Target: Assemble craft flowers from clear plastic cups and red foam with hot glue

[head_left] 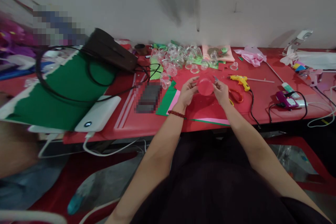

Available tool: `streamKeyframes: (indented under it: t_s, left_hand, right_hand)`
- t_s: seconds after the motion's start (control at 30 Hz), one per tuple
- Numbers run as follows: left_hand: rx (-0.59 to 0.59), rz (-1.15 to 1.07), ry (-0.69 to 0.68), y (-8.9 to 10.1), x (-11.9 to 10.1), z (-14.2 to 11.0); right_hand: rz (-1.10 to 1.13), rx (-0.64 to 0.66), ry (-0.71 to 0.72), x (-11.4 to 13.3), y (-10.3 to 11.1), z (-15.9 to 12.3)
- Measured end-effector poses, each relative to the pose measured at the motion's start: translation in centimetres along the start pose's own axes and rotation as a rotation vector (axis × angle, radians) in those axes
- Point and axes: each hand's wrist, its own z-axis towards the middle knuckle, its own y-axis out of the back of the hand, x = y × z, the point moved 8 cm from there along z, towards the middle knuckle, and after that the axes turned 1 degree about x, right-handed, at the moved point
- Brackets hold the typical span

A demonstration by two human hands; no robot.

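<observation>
Between my hands is a clear round plastic cup [205, 86], its circular end facing me and red showing through it. My left hand [188, 91], with a beaded bracelet at the wrist, closes its fingers on the cup's left side. On the other side, my right hand [221, 91] grips the cup with thumb and fingers. Red paper sheets [207, 106] lie beneath, over green and pink sheets [168, 101]. Scissors with red and yellow handles [236, 96] rest just right of my right hand. A yellow glue gun [240, 80] lies beyond them.
Several clear plastic cups [181, 56] are heaped by the wall. A phone [149, 97], a white power bank [98, 113], a dark bag [109, 49] and a green sheet [65, 91] lie left. A purple power adapter [286, 100] with cords sits right. Another person's arm [17, 140] shows far left.
</observation>
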Motion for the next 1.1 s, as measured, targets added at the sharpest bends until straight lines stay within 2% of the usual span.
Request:
streamKeyframes:
  t_s: [0.07, 0.23, 0.47, 0.7, 0.87, 0.97, 1.1]
  left_hand:
    - [-0.019, 0.016, -0.014, 0.0, -0.1, 0.1]
    - [-0.112, -0.011, -0.098, 0.8, -0.6, 0.3]
    - [-0.062, -0.005, -0.006, 0.5, 0.7, 0.4]
    - [-0.056, -0.016, -0.122, 0.1, -1.0, -0.3]
    - [-0.106, 0.011, -0.163, 0.4, -1.4, -0.3]
    - [-0.117, -0.007, -0.133, 0.5, -0.8, 0.1]
    - [-0.131, -0.058, -0.075, 0.9, 0.1, 0.5]
  right_hand:
    - [0.043, 0.032, -0.005, -0.1, -0.2, 0.0]
    - [0.162, 0.232, -0.036, -0.3, -1.9, -0.3]
    - [0.188, 0.116, -0.036, -0.6, -1.2, 0.1]
    - [0.038, 0.154, 0.027, 0.6, -1.5, -0.6]
    - [0.002, 0.059, 0.110, 1.7, -0.6, -0.9]
    - [-0.074, 0.025, 0.080, 1.1, -0.2, -0.6]
    - [-0.016, 0.078, -0.018, 0.0, -0.8, -0.3]
